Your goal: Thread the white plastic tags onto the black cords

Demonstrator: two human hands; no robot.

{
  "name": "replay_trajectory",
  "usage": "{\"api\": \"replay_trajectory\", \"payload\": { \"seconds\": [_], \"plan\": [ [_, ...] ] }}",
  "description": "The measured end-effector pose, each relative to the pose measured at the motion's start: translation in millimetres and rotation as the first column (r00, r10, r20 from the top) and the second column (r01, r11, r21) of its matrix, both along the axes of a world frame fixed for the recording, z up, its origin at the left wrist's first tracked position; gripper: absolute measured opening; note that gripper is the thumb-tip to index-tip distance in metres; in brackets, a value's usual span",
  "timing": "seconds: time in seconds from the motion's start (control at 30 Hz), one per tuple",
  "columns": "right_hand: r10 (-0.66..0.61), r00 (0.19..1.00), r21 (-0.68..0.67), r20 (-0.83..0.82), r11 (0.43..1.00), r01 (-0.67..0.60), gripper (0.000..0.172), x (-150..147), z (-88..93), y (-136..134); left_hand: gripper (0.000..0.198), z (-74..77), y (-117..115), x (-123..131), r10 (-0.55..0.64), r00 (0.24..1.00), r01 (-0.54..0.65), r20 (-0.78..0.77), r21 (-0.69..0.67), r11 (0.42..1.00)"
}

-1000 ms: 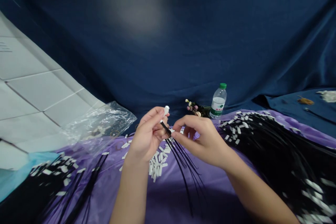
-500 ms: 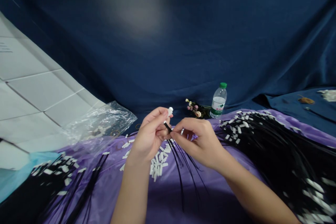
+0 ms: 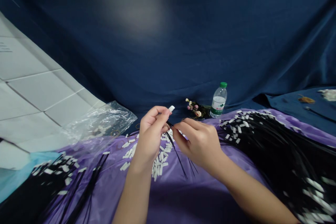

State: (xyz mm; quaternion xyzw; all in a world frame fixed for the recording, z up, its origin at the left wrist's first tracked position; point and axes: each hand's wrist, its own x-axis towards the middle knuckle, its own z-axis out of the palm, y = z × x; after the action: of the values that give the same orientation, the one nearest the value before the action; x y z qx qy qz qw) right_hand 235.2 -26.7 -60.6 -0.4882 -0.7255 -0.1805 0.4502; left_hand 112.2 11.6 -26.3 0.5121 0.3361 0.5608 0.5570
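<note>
My left hand is closed, pinching a small white plastic piece that sticks up past the thumb and forefinger. Thin black cords run from between the two hands and hang down over the purple cloth. Just to the right, my right hand is closed, its thumb and forefinger pinching the cords close to my left fingers. The fingertips partly hide where cords and white piece meet. Below the hands lies a heap of loose white pieces.
Black cords with white ends lie in a bundle at left and a large pile at right, on purple cloth. Behind are a clear plastic bag, artificial flowers and a water bottle. A blue curtain hangs behind.
The white piece has tilted to the right in my left fingers. My right hand has turned slightly, and fewer cord ends hang in view below it.
</note>
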Motion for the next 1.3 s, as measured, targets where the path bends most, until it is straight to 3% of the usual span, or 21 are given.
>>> {"api": "replay_trajectory", "payload": {
  "seconds": [0.2, 0.27, 0.33, 0.43, 0.53, 0.63, 0.77, 0.83, 0.9, 1.0, 1.07, 1.13, 1.3],
  "plan": [
    [-0.039, 0.999, 0.03, 0.005, 0.999, 0.039, 0.025, -4, -2.1, 1, 0.018, -5.6, 2, 0, 0.053, 0.998, -0.048, -0.044, 0.088, 0.995],
    [0.033, 0.995, -0.05, -0.089, 0.998, -0.038, 0.02, -3, 0.4, 1, 0.017, -6.9, 2, 0, 0.064, 0.997, -0.059, -0.045, 0.116, 0.992],
    [0.149, 0.961, -0.17, -0.232, 0.967, -0.191, 0.012, 0, 4.3, 2, 0.015, -7.4, 2, 0, 0.069, 0.997, -0.064, -0.035, 0.13, 0.989],
    [0.304, 0.843, -0.275, -0.444, 0.849, -0.451, 0.01, 6, 9.5, 5, 0.015, -7.1, 3, 1, 0.06, 0.998, -0.059, -0.005, 0.11, 0.992],
    [0.364, 0.729, -0.285, -0.579, 0.747, -0.6, 0.011, 11, 11.1, 8, 0.014, -5.6, 3, 2, 0.05, 0.998, -0.052, 0.043, 0.066, 0.996],
    [0.341, 0.642, -0.318, -0.687, 0.654, -0.687, 0.011, 13, 10.3, 11, 0.014, -3.7, 4, 0, 0.037, 0.996, -0.038, 0.085, 0.008, 0.999],
    [0.265, 0.448, -0.3, -0.854, 0.455, -0.839, 0.014, 12, 9.2, 15, 0.014, -1.4, 7, -3, -0.018, 0.991, 0.029, 0.133, -0.077, 0.997],
    [0.249, 0.383, -0.263, -0.89, 0.405, -0.876, 0.015, 13, 8.6, 17, 0.015, -0.4, 8, -4, -0.046, 0.985, 0.067, 0.166, -0.122, 0.99],
    [0.275, 0.41, -0.263, -0.869, 0.446, -0.855, 0.013, 13, 7.9, 17, 0.017, 0.2, 9, -4, -0.073, 0.978, 0.106, 0.196, -0.161, 0.981],
    [0.312, 0.539, -0.288, -0.783, 0.586, -0.757, 0.011, 13, 7.4, 15, 0.017, 0.6, 10, -4, -0.096, 0.971, 0.14, 0.219, -0.191, 0.972],
    [0.302, 0.577, -0.284, -0.759, 0.644, -0.711, 0.012, 13, 7.8, 12, 0.017, 0.6, 10, -4, -0.092, 0.971, 0.136, 0.22, -0.197, 0.971],
    [0.286, 0.576, -0.279, -0.766, 0.659, -0.698, 0.011, 11, 8.4, 9, 0.017, 0.4, 10, -3, -0.072, 0.972, 0.116, 0.222, -0.193, 0.974],
    [0.287, 0.599, -0.329, -0.748, 0.624, -0.709, 0.011, 5, 7.7, 8, 0.016, 0.4, 10, -2, -0.018, 0.972, 0.056, 0.233, -0.159, 0.986]
  ]
}}
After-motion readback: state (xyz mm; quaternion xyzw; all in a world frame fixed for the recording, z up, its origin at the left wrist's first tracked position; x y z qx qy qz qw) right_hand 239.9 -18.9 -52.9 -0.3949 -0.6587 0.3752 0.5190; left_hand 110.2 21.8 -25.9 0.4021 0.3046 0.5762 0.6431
